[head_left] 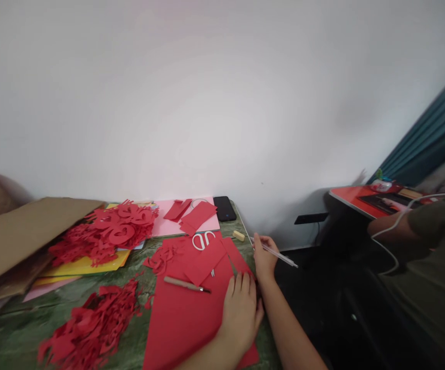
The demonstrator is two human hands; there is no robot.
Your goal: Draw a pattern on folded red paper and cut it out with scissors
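Table [14, 334], left hand [241, 311] flat on red paper [184, 324], right grip [263, 254] pinching pen [280, 255]

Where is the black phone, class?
In the head view, the black phone lies against the wall, just right of the pink sheet.

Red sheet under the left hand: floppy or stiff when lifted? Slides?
Probably floppy: red sheet lies thin and flat under the left hand. Likely light, sliding easily on the glossy table. Nearby cutouts suggest it tears easily.
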